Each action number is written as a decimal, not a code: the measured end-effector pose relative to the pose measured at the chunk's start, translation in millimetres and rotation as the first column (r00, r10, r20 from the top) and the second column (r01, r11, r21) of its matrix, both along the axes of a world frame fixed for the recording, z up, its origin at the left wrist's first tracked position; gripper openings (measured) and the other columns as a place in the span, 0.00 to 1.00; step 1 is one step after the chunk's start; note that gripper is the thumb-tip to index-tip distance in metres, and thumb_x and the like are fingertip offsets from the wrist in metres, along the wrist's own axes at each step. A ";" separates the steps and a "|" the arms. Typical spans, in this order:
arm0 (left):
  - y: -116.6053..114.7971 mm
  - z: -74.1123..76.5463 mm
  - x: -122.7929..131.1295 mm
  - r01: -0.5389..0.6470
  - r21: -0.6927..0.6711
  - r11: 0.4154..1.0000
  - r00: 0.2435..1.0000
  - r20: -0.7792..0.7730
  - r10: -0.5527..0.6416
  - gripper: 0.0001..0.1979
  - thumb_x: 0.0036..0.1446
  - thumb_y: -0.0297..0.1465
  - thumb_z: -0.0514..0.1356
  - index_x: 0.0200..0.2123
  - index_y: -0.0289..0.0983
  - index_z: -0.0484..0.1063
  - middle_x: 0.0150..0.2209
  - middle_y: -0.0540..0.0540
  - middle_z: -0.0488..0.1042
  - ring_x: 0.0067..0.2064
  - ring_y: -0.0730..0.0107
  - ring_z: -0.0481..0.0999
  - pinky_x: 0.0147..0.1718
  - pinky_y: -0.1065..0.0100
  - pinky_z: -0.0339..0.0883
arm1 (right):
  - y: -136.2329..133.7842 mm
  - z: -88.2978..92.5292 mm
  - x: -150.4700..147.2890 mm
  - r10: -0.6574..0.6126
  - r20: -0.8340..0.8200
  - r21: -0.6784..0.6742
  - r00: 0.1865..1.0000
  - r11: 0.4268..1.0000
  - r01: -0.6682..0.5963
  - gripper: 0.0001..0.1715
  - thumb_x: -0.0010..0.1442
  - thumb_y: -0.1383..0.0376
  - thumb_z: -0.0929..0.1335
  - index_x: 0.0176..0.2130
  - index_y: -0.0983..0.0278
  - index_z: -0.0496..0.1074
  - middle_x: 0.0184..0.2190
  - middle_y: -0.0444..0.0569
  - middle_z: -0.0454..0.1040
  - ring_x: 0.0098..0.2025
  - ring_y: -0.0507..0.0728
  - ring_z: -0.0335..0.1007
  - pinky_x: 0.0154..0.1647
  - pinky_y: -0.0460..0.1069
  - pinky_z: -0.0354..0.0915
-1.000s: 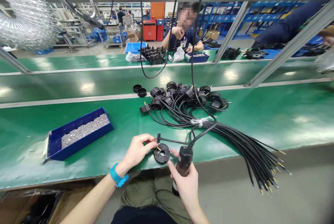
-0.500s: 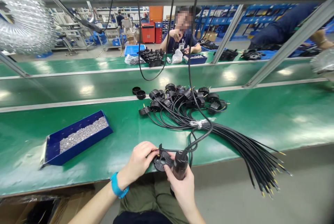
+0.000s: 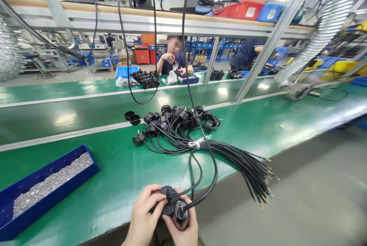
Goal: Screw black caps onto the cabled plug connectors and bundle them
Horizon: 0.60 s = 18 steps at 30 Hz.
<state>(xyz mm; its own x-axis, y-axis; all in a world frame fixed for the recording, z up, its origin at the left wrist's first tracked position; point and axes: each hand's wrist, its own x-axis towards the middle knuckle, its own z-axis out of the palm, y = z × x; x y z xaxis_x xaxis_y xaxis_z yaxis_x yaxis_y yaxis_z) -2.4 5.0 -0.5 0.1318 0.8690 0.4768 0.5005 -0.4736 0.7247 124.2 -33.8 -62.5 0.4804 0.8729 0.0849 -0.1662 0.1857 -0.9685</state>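
One black grooved disc [image 3: 168, 209] is sitting between the hands. The left hand [image 3: 145, 213] is pinching narrowly at one yellow wire [image 3: 164, 196] beside it; the right hand [image 3: 187, 232] is gripping one corded screwdriver [image 3: 181, 216]. Compared with half a second ago, hands and screwdriver are covering more of the disc and hiding its central hole; wire placement is apparently continuing. Beyond the hands, one tied cable bundle [image 3: 229, 151] is lying on the surface [image 3: 114, 192], its housings [image 3: 183, 116] overlapping beyond counting; two round caps [image 3: 135, 119] are resting farther left. One blue bin [image 3: 92, 168] is standing left of the hands.
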 end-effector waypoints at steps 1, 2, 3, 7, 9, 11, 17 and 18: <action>-2.5 -0.1 1.0 0.011 -0.027 1.000 1.000 0.011 -0.011 0.05 0.65 0.32 0.61 0.37 0.42 0.79 0.46 0.43 0.76 0.45 0.65 0.79 0.44 0.67 0.76 | -0.3 -0.4 2.2 -0.001 -0.012 -0.008 1.000 1.000 0.001 0.35 0.48 0.56 0.80 0.52 0.62 0.72 0.53 0.59 0.78 0.55 0.65 0.77 0.57 0.56 0.74; -4.7 1.0 1.6 0.031 -0.060 0.998 0.999 0.022 -0.029 0.05 0.65 0.33 0.62 0.38 0.42 0.79 0.47 0.43 0.75 0.46 0.65 0.79 0.44 0.67 0.76 | -0.1 0.2 6.6 0.003 -0.015 -0.011 1.000 1.000 -0.003 0.36 0.48 0.56 0.80 0.53 0.62 0.72 0.53 0.59 0.78 0.55 0.65 0.77 0.57 0.56 0.74; -6.5 3.3 1.7 0.060 -0.099 0.993 0.998 0.033 -0.057 0.06 0.66 0.33 0.61 0.40 0.42 0.79 0.47 0.42 0.74 0.46 0.65 0.79 0.45 0.66 0.75 | 0.4 1.8 12.9 0.015 -0.010 -0.007 1.000 1.000 -0.015 0.37 0.47 0.57 0.80 0.54 0.63 0.72 0.53 0.59 0.79 0.54 0.66 0.77 0.57 0.56 0.74; -6.1 20.5 1.4 0.211 -0.295 0.932 0.977 0.075 -0.198 0.08 0.67 0.36 0.60 0.44 0.43 0.78 0.50 0.42 0.72 0.47 0.65 0.76 0.48 0.65 0.72 | 3.5 16.1 45.8 0.151 0.091 -0.017 0.984 0.989 -0.150 0.36 0.47 0.64 0.80 0.54 0.63 0.71 0.52 0.58 0.80 0.53 0.64 0.79 0.54 0.53 0.76; 0.9 31.0 2.6 0.237 -0.370 0.898 0.972 0.092 -0.218 0.10 0.66 0.38 0.60 0.47 0.42 0.77 0.48 0.43 0.73 0.47 0.65 0.75 0.47 0.65 0.71 | 5.3 25.4 57.9 0.167 0.123 -0.017 0.978 0.986 -0.167 0.33 0.48 0.66 0.79 0.53 0.63 0.72 0.51 0.57 0.80 0.52 0.64 0.79 0.54 0.53 0.76; 12.7 42.5 5.0 0.216 -0.388 0.896 0.976 0.094 -0.195 0.12 0.66 0.38 0.61 0.50 0.41 0.75 0.47 0.43 0.73 0.45 0.65 0.73 0.47 0.65 0.69 | 6.7 33.0 64.1 0.170 0.141 -0.005 0.975 0.985 -0.171 0.31 0.48 0.65 0.79 0.52 0.63 0.74 0.50 0.57 0.81 0.52 0.64 0.79 0.55 0.53 0.75; 59.8 81.4 9.7 0.585 -0.451 0.674 0.783 0.097 -0.615 0.14 0.67 0.39 0.60 0.51 0.42 0.78 0.47 0.44 0.74 0.45 0.66 0.73 0.47 0.66 0.68 | 7.6 36.4 71.2 0.187 0.187 -0.068 0.964 0.982 -0.177 0.30 0.48 0.63 0.79 0.51 0.63 0.75 0.49 0.57 0.81 0.51 0.64 0.79 0.55 0.54 0.75; 66.2 84.9 9.7 0.643 -0.468 0.606 0.719 0.096 -0.689 0.13 0.66 0.38 0.61 0.50 0.41 0.79 0.47 0.44 0.74 0.47 0.65 0.74 0.49 0.66 0.67 | 8.1 35.8 72.8 0.195 0.179 -0.080 0.964 0.980 -0.183 0.30 0.48 0.63 0.79 0.51 0.64 0.75 0.49 0.57 0.81 0.51 0.64 0.80 0.55 0.55 0.75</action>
